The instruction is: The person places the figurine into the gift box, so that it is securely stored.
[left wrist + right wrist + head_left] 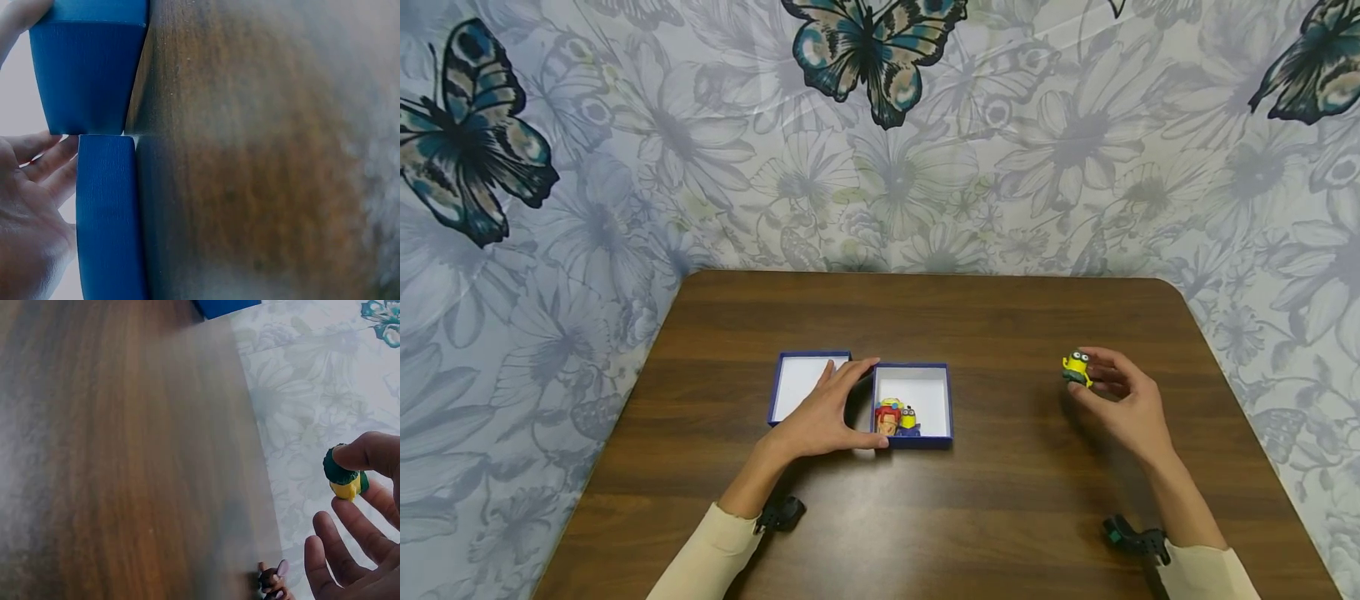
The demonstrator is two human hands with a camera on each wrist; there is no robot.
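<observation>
- Yellow-and-green figurine (1076,367) is in the right hand (1123,400), raised above the right part of the table (1015,500), well apart from the open blue box (925,387).
- Of the two hands, the right one pinches the figurine: the thumb presses its green base, with the index finger on its far side. The other fingers are spread apart and gently bent, with the palm partly turned up in the right wrist view.
- The right forearm rises from the lower right and leans leftward, its cream sleeve ending behind a dark wrist camera (1137,537).
- The left hand (827,421) is partly open, spanning the box's left side; the thumb lies at the near left corner and the fingers reach to the far left corner, holding it between them.
- The left forearm slants in from the lower left, and the hand crosses over part of the shallow blue lid (792,387) just beside the box.
- Inside the box's near left corner sit a red-and-yellow figure (888,418) and a yellow-and-blue figure (908,423), side by side.
- A small brown figure (273,582) is cut off at the right wrist view's bottom edge.
</observation>
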